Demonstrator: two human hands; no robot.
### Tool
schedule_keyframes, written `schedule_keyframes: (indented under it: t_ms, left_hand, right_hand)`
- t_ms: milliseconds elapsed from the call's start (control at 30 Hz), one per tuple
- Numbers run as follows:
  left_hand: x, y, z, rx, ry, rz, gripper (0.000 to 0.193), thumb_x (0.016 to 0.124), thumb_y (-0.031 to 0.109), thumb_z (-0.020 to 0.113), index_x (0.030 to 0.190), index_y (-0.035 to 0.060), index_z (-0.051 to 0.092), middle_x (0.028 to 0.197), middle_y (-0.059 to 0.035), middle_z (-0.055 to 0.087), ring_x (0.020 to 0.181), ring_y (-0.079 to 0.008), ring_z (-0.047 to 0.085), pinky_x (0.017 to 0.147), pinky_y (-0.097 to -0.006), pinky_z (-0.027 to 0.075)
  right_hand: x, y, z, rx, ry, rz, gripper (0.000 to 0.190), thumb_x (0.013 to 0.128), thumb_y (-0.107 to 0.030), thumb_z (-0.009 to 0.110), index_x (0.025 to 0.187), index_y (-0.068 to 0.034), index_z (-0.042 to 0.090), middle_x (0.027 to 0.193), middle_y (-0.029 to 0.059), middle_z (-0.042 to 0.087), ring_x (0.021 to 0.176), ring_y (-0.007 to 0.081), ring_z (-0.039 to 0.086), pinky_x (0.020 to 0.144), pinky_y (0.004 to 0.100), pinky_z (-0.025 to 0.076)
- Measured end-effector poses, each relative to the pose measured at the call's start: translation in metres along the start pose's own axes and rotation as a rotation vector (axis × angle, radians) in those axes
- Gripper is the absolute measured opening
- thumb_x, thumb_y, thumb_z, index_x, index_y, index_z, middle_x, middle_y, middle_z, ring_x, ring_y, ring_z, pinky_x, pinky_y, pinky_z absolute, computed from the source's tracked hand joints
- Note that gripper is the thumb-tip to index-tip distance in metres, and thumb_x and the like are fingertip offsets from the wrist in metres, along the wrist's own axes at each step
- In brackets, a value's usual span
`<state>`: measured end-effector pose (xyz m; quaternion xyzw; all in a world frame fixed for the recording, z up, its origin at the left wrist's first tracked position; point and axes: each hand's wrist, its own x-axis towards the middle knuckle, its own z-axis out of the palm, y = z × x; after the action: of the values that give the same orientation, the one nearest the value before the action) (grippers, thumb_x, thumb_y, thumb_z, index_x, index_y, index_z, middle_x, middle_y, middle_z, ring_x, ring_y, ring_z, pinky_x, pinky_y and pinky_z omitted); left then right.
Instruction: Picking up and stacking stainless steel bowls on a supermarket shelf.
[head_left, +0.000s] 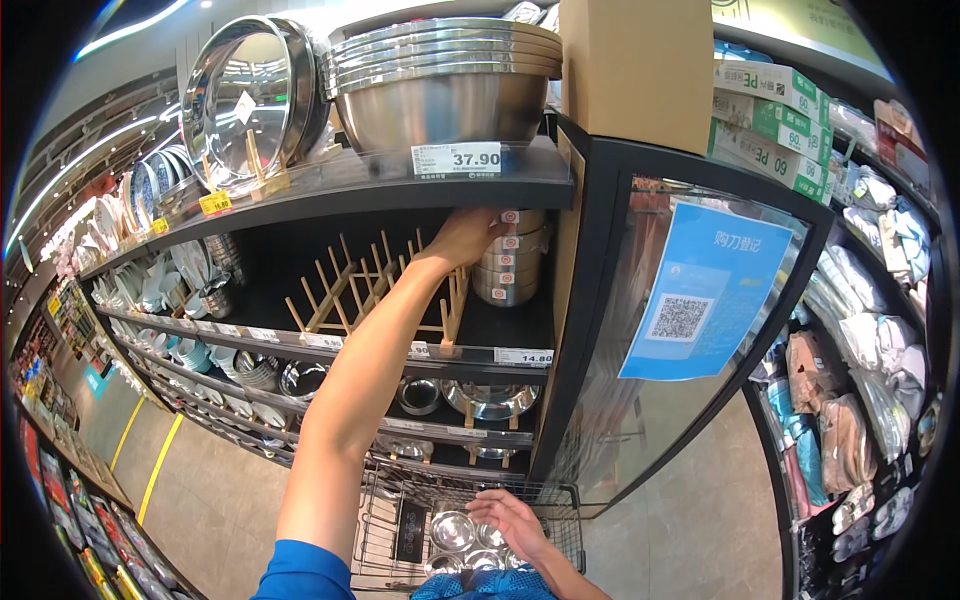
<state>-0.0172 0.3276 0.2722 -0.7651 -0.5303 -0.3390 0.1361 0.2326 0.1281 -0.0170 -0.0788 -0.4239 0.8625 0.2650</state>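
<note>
On the middle shelf a stack of stainless steel bowls (507, 266) stands at the right end, each with a small red-and-white sticker. My left hand (466, 236) reaches under the upper shelf and grips the topmost bowl; part of its fingers is hidden. Wooden peg racks (352, 289) stand under my left forearm. Low in front of me, my right hand (511, 521) hovers over a wire shopping cart (381, 544), fingers apart and holding nothing. Several shiny round steel pieces (452, 531) lie in the cart below it.
Large steel basins (442, 97) and upright round trays (236, 94) top the shelf (360, 180). To the right stands a glass-door cabinet (600, 420) with a blue notice (709, 292), beneath a cardboard box (637, 67). Packaged goods and slippers (851, 517) line the far right.
</note>
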Motion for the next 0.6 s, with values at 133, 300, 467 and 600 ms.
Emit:
schedule_keyframes:
  t_ms: [133, 300, 467, 600]
  left_hand:
    - [-0.0029, -0.0023, 0.0008, -0.036, -0.079, -0.04, 0.034, 0.089, 0.022, 0.053, 0.119, 0.0067, 0.055, 0.119, -0.0219, 0.053, 0.113, -0.0383, 0.048, 0.096, -0.0416, 0.038]
    - [-0.0036, -0.0062, 0.0047, 0.014, -0.039, 0.017, 0.03, 0.09, 0.018, 0.05, 0.117, 0.0072, 0.056, 0.117, -0.0211, 0.055, 0.111, -0.0381, 0.049, 0.095, -0.0417, 0.039]
    - [0.0007, -0.007, 0.0033, -0.002, -0.081, 0.009, 0.027, 0.09, 0.014, 0.049, 0.115, 0.0068, 0.057, 0.117, -0.0207, 0.055, 0.112, -0.0378, 0.049, 0.095, -0.0421, 0.039]
    - [0.0007, -0.006, 0.002, -0.015, -0.126, -0.058, 0.032, 0.087, 0.019, 0.055, 0.117, 0.0076, 0.054, 0.119, -0.0214, 0.053, 0.115, -0.0386, 0.046, 0.096, -0.0436, 0.038]
  right_hand:
    - [0.0013, 0.0027, -0.0003, -0.002, -0.01, 0.012, 0.031, 0.096, -0.012, 0.034, 0.124, 0.001, 0.043, 0.118, 0.0149, 0.054, 0.108, 0.0207, 0.053, 0.094, 0.033, 0.042]
    - [0.0012, 0.0038, 0.0022, -0.03, -0.023, 0.033, 0.032, 0.096, -0.012, 0.034, 0.124, 0.001, 0.043, 0.118, 0.0142, 0.054, 0.109, 0.0203, 0.053, 0.095, 0.0325, 0.042]
    - [0.0017, 0.0061, 0.0, -0.042, -0.019, 0.034, 0.032, 0.096, -0.012, 0.034, 0.124, 0.001, 0.043, 0.118, 0.0144, 0.054, 0.108, 0.0204, 0.053, 0.095, 0.0327, 0.042]
    - [0.0015, 0.007, -0.0013, -0.001, -0.017, 0.013, 0.032, 0.096, -0.012, 0.034, 0.124, 0.001, 0.043, 0.118, 0.0148, 0.054, 0.108, 0.0206, 0.053, 0.095, 0.0327, 0.042]
